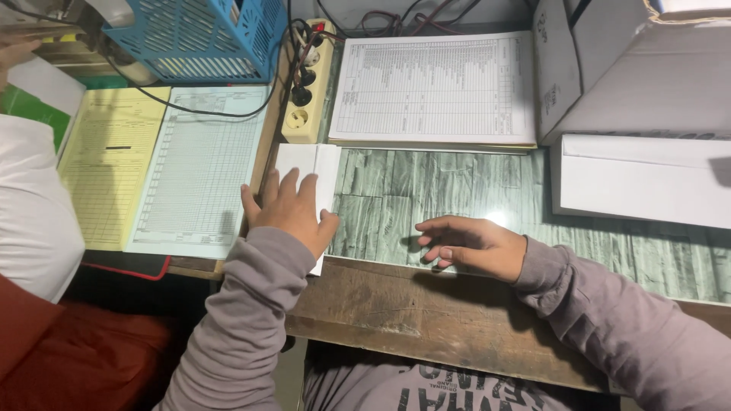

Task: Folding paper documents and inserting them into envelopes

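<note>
Flat-Hand Press on Folded White Paper

Grey sleeves lead from the bottom of the view to both hands at the near edge of the work surface. Left hand (292, 209) lies palm down on the folded white paper (308, 164), fingers extended and only slightly spread, thumb out to the side; nothing is pinched. This paper sits at the left end of the green stone-patterned surface (426, 190), its near end hidden under the hand and its far end just short of the cream power strip (308, 84).

Right hand (472, 243) rests on the patterned surface, well apart from the paper, fingers loosely curled toward the left and close together. It holds nothing.

Judged step: flattening or creasing the fold. A further press would call for even palm pressure along the crease while the sheet edges stay aligned.

Surroundings: pale blue and yellow ruled forms (194, 171) lie left of the paper; a printed table sheet (434, 87) lies beyond it; a blue plastic basket (198, 38) stands far left; white boxes (640, 99) occupy the right.
</note>
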